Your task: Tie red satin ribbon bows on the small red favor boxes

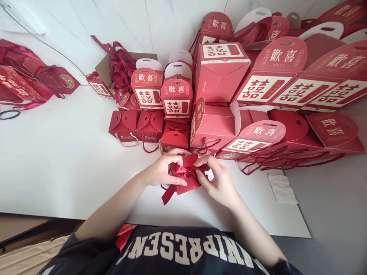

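"Starting from the left, what lay on the bench [86,168]?" one speaker asked.

"Patterned red boxes [17,86] trailing ribbon, with a black loop [10,114] nearby," the other replied. "Next came a cardboard carton [104,70] heaped with ribbons [122,68], then small cord-handled boxes [123,122]."

"And the left hand [164,170]?"

"It curved round the left side of a red gift box [190,186], which sat mid-bench, just in front of the stacks. Its thumb lay over the top face; whether the fingers pinched ribbon or merely steadied the box could not be made out."

"What could have gone wrong there?"

"Uneven tension might have skewed the bow [183,172] or slackened its knot, had one side been tugged harder. A heavy thumb could also have dented the card."

"Which way did the box point?"

"Its bow-bearing face was up, and its near edge slanted, the right end farther from the person. Hands hid both sides, so its long axis was hard to judge. The ribbon tail [169,194] pointed leftward and toward the person."

"The right hand [216,179]?"

"Its grip pinched the bow's right side, thumb opposite forefinger."

"Beyond it?"

"Large stacked boxes [258,88], dark red cords [266,162], and folded white paper [282,188]."
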A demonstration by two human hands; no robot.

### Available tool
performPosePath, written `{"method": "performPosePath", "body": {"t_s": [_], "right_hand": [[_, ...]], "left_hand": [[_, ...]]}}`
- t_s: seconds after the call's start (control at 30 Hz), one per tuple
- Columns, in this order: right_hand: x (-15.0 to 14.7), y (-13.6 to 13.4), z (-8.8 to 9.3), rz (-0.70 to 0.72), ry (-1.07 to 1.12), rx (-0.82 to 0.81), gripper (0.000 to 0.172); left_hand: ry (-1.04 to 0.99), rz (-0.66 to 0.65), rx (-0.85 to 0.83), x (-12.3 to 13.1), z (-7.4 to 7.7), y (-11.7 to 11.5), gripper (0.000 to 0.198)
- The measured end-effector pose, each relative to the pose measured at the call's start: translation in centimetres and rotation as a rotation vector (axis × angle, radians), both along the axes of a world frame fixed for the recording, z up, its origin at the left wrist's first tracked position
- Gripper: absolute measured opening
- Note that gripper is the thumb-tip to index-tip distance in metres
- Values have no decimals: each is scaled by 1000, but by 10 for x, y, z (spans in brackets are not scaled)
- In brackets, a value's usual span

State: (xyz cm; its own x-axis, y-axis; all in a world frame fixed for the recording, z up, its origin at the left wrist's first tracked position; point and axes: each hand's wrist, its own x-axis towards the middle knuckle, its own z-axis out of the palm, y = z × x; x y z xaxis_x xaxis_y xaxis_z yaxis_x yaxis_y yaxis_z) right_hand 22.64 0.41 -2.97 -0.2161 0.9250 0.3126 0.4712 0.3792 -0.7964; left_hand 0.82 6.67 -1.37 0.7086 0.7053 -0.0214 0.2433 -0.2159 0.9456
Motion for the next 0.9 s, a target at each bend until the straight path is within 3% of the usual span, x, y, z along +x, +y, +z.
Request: {"method": "performPosePath", "body": {"t_s": [0.23,0.53,0.7,0.8,0.9], "right_hand": [[3,5,-6,-25,-115,274,22],[4,3,-5,-71,-181,333,23],[3,1,-3,-158,-250,243,26],[3,1,-2,-122,-247,96,30],[4,3,-1,-71,-165,21,21]], "left_hand": [[6,-17,-25,1,1,0,39],[19,-61,-37,0,4,3,36],[18,-91,-43,-2,3,4,32],[26,-90,-47,-2,2,3,35],[42,-90,-46,-3,0,3,36]]}}
